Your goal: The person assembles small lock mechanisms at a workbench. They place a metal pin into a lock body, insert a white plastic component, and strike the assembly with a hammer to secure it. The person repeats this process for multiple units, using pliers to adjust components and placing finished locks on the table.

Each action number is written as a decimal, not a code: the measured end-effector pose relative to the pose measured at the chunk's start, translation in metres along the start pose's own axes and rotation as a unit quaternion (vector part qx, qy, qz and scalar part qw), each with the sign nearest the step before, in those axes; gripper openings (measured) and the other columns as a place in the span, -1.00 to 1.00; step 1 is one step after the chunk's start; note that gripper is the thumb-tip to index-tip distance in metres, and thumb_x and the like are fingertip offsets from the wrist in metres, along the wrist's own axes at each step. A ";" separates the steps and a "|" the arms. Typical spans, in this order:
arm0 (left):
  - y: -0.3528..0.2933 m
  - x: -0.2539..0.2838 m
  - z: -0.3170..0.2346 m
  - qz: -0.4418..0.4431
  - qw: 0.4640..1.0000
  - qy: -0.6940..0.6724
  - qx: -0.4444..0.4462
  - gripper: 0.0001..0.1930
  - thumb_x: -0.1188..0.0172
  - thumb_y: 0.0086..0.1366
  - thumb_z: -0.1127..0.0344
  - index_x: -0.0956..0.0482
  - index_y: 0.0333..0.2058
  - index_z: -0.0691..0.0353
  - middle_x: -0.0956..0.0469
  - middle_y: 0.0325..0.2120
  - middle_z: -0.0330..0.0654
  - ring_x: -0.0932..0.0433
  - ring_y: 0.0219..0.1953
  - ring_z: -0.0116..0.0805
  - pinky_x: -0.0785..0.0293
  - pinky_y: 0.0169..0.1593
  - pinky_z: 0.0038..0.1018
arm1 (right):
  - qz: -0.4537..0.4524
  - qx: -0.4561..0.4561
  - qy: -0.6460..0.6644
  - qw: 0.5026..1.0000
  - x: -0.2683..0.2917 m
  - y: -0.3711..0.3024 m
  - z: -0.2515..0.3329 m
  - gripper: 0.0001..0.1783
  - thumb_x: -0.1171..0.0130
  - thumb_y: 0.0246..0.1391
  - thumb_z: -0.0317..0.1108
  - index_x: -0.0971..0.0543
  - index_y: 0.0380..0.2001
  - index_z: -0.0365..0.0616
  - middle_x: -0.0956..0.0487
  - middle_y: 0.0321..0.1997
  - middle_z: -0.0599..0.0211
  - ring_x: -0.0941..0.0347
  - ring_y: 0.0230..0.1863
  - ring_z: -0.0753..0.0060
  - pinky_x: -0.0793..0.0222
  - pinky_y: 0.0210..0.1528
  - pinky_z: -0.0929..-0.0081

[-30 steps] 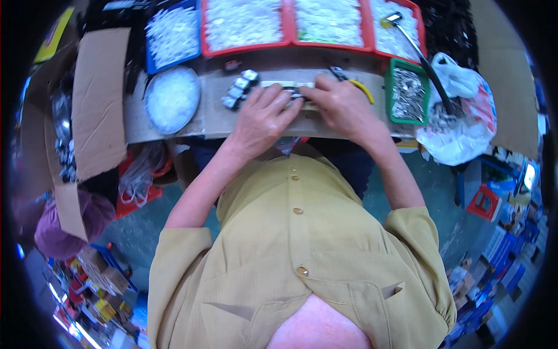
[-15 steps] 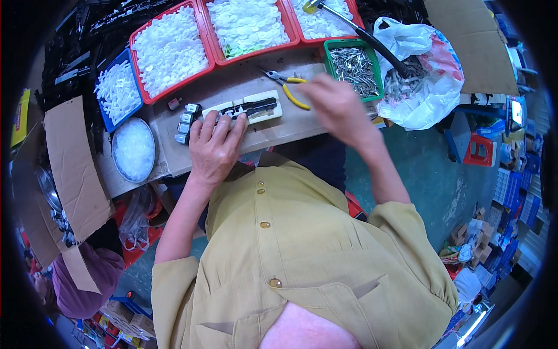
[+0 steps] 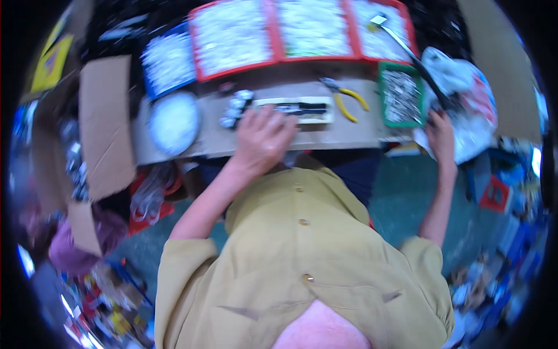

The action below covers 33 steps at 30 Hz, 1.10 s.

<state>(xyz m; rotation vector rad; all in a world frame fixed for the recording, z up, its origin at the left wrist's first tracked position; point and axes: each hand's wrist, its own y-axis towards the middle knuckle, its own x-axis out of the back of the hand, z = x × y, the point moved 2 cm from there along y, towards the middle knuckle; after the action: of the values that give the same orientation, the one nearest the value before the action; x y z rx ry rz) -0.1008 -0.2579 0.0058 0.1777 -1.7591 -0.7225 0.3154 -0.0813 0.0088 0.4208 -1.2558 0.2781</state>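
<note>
My left hand [image 3: 263, 139] lies palm down on the cardboard-covered bench [image 3: 325, 136], fingers spread, its fingertips touching a long white fixture [image 3: 302, 109] with dark parts in it. A row of small grey parts [image 3: 235, 109] sits just left of that hand. My right hand [image 3: 442, 135] is stretched far to the right, at the edge of a white plastic bag [image 3: 465, 99] beside a green tray [image 3: 400, 96] of small metal pieces. Whether it grips anything is hidden by blur. Yellow-handled pliers [image 3: 347, 99] lie between the fixture and the green tray.
Red trays [image 3: 273, 41] of white parts line the back, with a blue tray [image 3: 168, 65] and a round white bowl [image 3: 173, 122] at left. A long metal tool [image 3: 407, 49] rests across the right trays. Cardboard sheets [image 3: 104, 125] stand at left; clutter covers the floor.
My right hand left the fixture and swung out to the right, reaching the plastic bag past the green tray. My left hand stayed on the fixture. The view turned.
</note>
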 end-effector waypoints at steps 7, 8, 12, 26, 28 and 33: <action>0.011 0.045 0.039 -0.039 0.996 0.000 0.084 -0.77 -0.40 0.05 0.37 -0.69 -0.26 0.17 -0.56 -0.35 -0.20 -0.51 -0.13 -0.12 -0.42 -0.06 -0.24 | 0.030 -0.011 -0.037 0.999 0.000 0.006 -0.018 -0.62 -0.23 0.05 -0.49 -0.58 -0.01 -0.30 -0.51 0.06 -0.15 -0.53 0.02 -0.12 -0.44 0.02 0.24; 0.012 0.052 0.052 -0.051 0.993 0.008 0.105 -0.78 -0.40 0.05 0.38 -0.69 -0.27 0.18 -0.56 -0.36 -0.19 -0.51 -0.14 -0.12 -0.42 -0.06 -0.24 | 0.032 -0.006 -0.044 0.998 0.000 0.006 -0.017 -0.63 -0.23 0.07 -0.48 -0.57 -0.01 -0.30 -0.51 0.05 -0.15 -0.53 0.02 -0.13 -0.44 0.01 0.23; 0.014 0.076 0.116 -0.092 0.980 0.080 0.155 -0.81 -0.38 0.08 0.38 -0.71 -0.28 0.20 -0.59 -0.37 -0.16 -0.49 -0.16 -0.11 -0.42 -0.06 -0.25 | 0.030 -0.041 -0.016 0.999 -0.002 0.008 -0.027 -0.64 -0.19 0.16 -0.44 -0.55 0.02 -0.29 -0.52 0.01 -0.18 -0.53 0.00 -0.13 -0.43 -0.04 0.22; 0.034 0.049 0.242 -0.067 0.973 0.113 0.192 -0.82 -0.42 0.08 0.27 -0.77 -0.29 0.00 -0.62 -0.29 -0.22 -0.44 -0.07 -0.19 -0.41 0.02 -0.26 | -0.043 0.016 0.005 0.999 0.022 0.003 -0.022 -0.82 -0.16 0.17 -0.49 -0.50 -0.22 -0.41 -0.49 -0.20 -0.03 -0.48 -0.21 -0.10 -0.38 -0.17 0.25; 0.046 0.057 0.236 -0.118 0.971 0.120 0.168 -0.82 -0.41 0.12 0.28 -0.76 -0.27 0.09 -0.64 -0.33 -0.24 -0.50 -0.14 -0.29 -0.46 -0.04 -0.35 | -0.066 0.026 0.020 0.997 0.023 0.000 -0.021 -0.82 -0.16 0.17 -0.50 -0.50 -0.22 -0.42 -0.50 -0.19 -0.01 -0.49 -0.20 -0.07 -0.40 -0.16 0.28; 0.062 0.074 0.245 -0.161 0.924 -0.174 0.299 -0.85 -0.09 0.40 0.32 -0.48 -0.29 0.30 -0.55 -0.41 -0.15 -0.56 -0.36 -0.37 -0.52 -0.24 -0.41 | -0.078 -0.067 0.085 0.991 0.031 -0.004 -0.030 -0.79 -0.04 0.33 -0.37 -0.50 -0.14 -0.33 -0.56 -0.19 0.14 -0.54 -0.27 0.31 -0.42 -0.16 0.40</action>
<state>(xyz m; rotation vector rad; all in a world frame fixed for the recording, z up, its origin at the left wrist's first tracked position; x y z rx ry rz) -0.3342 -0.1512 0.0658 0.8123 -2.2902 -0.4366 0.3519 -0.0716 0.0307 0.3683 -1.0625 0.0935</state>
